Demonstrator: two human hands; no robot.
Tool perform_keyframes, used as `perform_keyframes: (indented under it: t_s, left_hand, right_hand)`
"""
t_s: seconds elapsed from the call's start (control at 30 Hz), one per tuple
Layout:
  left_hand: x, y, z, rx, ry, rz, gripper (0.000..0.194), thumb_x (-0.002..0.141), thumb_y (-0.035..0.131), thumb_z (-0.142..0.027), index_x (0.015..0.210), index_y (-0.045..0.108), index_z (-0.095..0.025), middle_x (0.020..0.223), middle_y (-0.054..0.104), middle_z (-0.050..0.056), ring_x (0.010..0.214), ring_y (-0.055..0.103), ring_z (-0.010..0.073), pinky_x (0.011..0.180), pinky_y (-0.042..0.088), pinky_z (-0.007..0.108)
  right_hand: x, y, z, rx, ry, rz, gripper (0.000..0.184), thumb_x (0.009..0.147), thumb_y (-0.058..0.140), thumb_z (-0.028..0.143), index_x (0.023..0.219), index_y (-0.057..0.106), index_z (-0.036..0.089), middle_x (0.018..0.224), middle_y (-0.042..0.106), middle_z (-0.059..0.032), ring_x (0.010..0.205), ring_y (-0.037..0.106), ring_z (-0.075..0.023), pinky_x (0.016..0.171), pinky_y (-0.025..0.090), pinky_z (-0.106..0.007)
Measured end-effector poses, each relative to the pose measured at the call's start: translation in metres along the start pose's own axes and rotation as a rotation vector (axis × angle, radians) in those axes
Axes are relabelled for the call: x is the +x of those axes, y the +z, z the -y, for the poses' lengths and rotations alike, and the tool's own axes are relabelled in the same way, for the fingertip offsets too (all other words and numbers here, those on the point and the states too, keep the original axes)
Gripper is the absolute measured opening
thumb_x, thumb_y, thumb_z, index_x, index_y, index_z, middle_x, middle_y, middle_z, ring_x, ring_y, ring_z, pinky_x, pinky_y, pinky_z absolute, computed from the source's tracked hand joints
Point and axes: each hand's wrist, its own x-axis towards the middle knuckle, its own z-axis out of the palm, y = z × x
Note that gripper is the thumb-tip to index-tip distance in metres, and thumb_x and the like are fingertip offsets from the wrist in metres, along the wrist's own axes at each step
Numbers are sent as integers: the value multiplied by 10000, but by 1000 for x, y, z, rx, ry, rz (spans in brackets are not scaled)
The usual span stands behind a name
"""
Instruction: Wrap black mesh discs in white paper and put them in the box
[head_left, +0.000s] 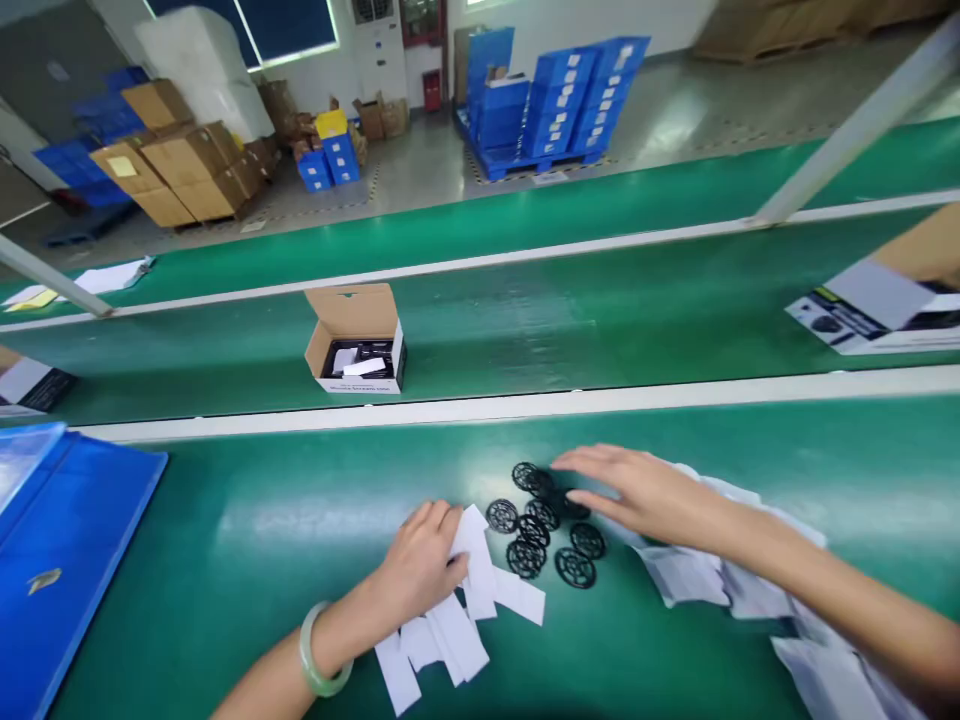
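My left hand [421, 560], with a pale green bangle on the wrist, rests on a spread of white paper slips [457, 625] on the green table and curls around one slip. My right hand [637, 492] reaches left with its fingers stretched flat over a cluster of several black round grille discs [544, 530], touching the nearest ones. Under my right forearm lies a pile of white printed sheets [705, 575].
An open cardboard box [356, 340] with dark contents sits on the green conveyor belt [600, 300] beyond the white rail. A blue tray [60, 540] lies at the left. More boxes [892, 295] are at the right edge. Stacked blue crates [559, 95] and cartons stand on the floor behind.
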Motion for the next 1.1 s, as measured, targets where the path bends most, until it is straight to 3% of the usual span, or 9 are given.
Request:
perform_keyframes:
  t_s: [0.1,0.2,0.3,0.4,0.57,0.67,0.8,0.97,1.1]
  left_hand:
    - [13,-1,-5,-2,-52,14,335,821,532,-121,1155,560,-108,1082,566,137,1023,548,294,921,472,442]
    - [10,-12,-4,-194,-79,-68,273,792,529,-137,1053,603,-164,975,550,79,892,566,238,838,493,390]
    - [-8,-21,-2,-673,-90,-129,230,761,582,-222,980,638,-181,905,530,55,814,551,205,736,499,336]
    - [-33,-20,-5,-1273,-155,-137,388,743,651,-348,1088,643,-170,888,562,74,785,560,203,716,500,339]
    - [-53,9,-35,-1832,-225,-340,438,691,732,-470,991,699,-152,913,567,79,645,532,144,573,455,279]
    - [-45,37,-65,-1884,-276,-399,445,696,770,-512,923,693,-138,785,551,37,532,441,76,491,362,221]
    - [-34,63,-93,-1820,-385,-471,459,592,863,-495,758,630,-136,568,439,-46,470,337,49,440,266,183]
    - [-40,72,-103,-1723,-475,-418,518,531,885,-520,737,619,-126,567,482,-38,469,352,45,418,243,166]
    - [-42,78,-113,-1676,-430,-310,523,555,859,-554,743,619,-129,552,509,-26,453,377,56,394,254,169]
  right_hand:
    - [-18,26,16,3,12,-13,394,910,514,208,1295,534,130,1257,560,-145,1134,524,-326,943,486,-504]
    - [-17,45,35,-37,-10,-24,486,870,602,159,1343,494,128,1359,483,-139,1257,410,-317,1037,411,-487]
    - [-10,60,42,-43,-30,-45,528,845,614,100,1355,485,144,1359,491,-127,1294,364,-315,1056,383,-496]
    - [-5,70,40,-1,-49,-76,494,851,577,71,1329,510,173,1284,556,-120,1261,414,-298,1035,402,-483]
    - [-11,70,52,123,-64,-212,444,887,592,130,1321,498,133,1257,552,-157,1178,481,-310,998,433,-480]
    - [-23,61,81,291,-110,-270,464,910,615,176,1349,465,159,1268,548,-132,1169,487,-285,1001,433,-434]
    - [-43,47,102,357,-238,-179,481,929,649,238,1366,454,189,1322,524,-91,1217,456,-254,1048,394,-391]
    - [-81,43,52,96,-8,-343,378,976,514,271,1340,483,176,1336,505,-129,1235,440,-307,1029,415,-512]
    - [-115,59,6,-178,93,-285,484,823,601,147,1302,531,153,1300,532,-142,1243,413,-387,989,438,-588]
